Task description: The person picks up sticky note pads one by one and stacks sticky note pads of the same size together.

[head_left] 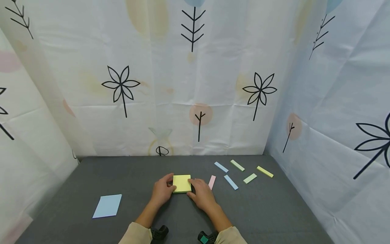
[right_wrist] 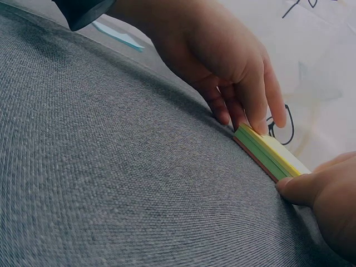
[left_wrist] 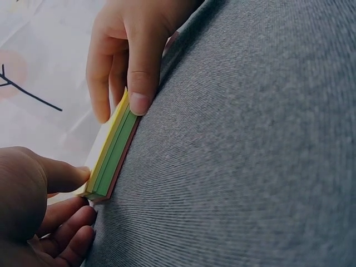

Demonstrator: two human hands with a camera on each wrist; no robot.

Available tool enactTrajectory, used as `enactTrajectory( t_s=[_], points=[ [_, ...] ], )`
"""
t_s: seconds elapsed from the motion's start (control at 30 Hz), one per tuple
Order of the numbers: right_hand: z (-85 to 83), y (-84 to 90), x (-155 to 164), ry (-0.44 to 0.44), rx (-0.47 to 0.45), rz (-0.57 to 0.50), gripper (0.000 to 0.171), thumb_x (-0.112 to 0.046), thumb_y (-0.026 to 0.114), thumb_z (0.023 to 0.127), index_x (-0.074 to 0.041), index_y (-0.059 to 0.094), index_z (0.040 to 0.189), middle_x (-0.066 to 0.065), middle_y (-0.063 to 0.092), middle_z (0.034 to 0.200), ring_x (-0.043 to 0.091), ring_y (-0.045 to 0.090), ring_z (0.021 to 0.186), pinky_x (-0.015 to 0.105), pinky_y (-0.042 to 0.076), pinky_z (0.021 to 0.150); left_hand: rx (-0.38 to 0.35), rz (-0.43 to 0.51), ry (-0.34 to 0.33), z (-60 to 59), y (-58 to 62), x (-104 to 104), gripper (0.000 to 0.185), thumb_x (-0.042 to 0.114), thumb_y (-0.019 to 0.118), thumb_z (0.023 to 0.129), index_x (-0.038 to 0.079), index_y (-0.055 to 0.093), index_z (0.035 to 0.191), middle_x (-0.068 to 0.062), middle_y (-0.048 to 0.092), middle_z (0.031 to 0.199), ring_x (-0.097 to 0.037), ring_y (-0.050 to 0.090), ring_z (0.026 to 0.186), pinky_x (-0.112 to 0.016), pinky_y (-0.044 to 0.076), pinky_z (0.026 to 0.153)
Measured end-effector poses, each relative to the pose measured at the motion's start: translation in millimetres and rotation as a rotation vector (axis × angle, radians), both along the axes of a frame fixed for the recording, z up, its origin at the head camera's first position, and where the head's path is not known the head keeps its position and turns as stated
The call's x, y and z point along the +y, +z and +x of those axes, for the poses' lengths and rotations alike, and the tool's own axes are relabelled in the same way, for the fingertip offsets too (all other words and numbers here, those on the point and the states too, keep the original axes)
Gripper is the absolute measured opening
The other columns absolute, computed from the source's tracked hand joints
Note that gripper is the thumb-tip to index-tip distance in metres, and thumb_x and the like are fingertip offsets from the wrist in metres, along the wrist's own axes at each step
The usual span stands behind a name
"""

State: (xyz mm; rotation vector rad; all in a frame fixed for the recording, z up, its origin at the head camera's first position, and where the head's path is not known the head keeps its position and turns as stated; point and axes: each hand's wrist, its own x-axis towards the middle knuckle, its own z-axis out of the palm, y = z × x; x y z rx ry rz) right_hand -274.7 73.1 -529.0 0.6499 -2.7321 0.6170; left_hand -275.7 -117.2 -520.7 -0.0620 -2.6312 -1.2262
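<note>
A square stack of sticky notes (head_left: 181,183) lies on the dark grey table between both hands. Its top is yellow, and the left wrist view shows green layers (left_wrist: 114,158) below with a reddish one at the bottom. My left hand (head_left: 162,191) grips the left side, thumb by the near left corner and the other fingers around the edge. From the right, my right hand (head_left: 203,195) holds the opposite side, its thumb (left_wrist: 140,103) against the near corner and its forefinger at the top edge.
A light blue square of paper (head_left: 107,206) lies to the left. On the right are several narrow paper strips: a pink one (head_left: 212,182), blue ones (head_left: 231,182), green ones (head_left: 250,178) and a yellow one (head_left: 264,171). White patterned curtains (head_left: 170,67) enclose the table's back and sides.
</note>
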Motion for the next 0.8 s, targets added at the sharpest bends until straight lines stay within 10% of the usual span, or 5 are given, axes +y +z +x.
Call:
enactTrajectory(
  t_s=[0.53, 0.8],
  points=[
    [0.6, 2.8, 1.4, 0.01, 0.044, 0.026, 0.049, -0.028, 0.076, 0.085, -0.008, 0.063, 0.127, 0.008, 0.064, 0.121, 0.027, 0.056, 0.116, 0.044, 0.044, 0.095, 0.029, -0.198, -0.039, 5.2, 3.5, 3.2, 0.054, 0.013, 0.075, 0.084, 0.004, 0.057, 0.134, -0.006, 0.066, 0.092, -0.02, 0.055, 0.079, -0.044, 0.045, 0.071],
    [0.0, 0.4, 0.6, 0.017, 0.034, 0.021, 0.048, -0.029, 0.075, 0.086, -0.008, 0.063, 0.127, 0.007, 0.063, 0.122, 0.027, 0.055, 0.117, 0.044, 0.043, 0.097, 0.006, -0.017, -0.049, 6.6, 1.0, -1.6, 0.06, 0.007, 0.074, 0.084, 0.003, 0.05, 0.139, -0.017, 0.065, 0.118, -0.024, 0.063, 0.092, -0.043, 0.05, 0.076]
  ],
)
